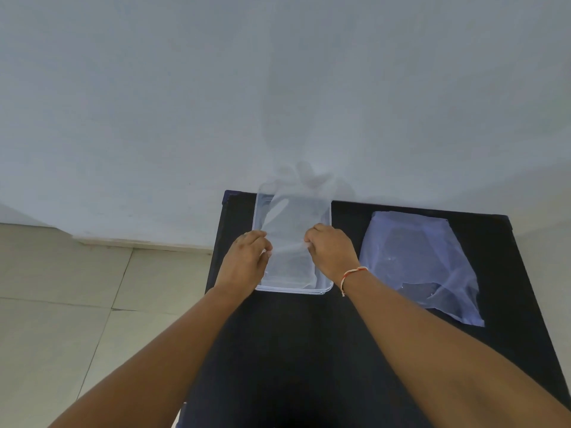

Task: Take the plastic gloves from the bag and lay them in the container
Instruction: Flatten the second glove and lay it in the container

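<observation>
Black cloth covers the table (309,350), which stands against a pale wall (216,88) with beige floor tiles (61,304) off to the left of the hands. The clear plastic bag (420,267) lies flat and crumpled on the cloth, to the right of the right hand's grip and apart from it. The clear rectangular container (323,287) sits directly under both hands. A thin plastic glove (293,217) is stretched between the 2 grips, over the container, its fingers reaching past the far rim toward the wall. The left hand (247,261) pinches the glove's left edge; the right hand (332,251) pinches its right edge. A red and white thread (352,274) circles the right wrist, just behind that grip.
</observation>
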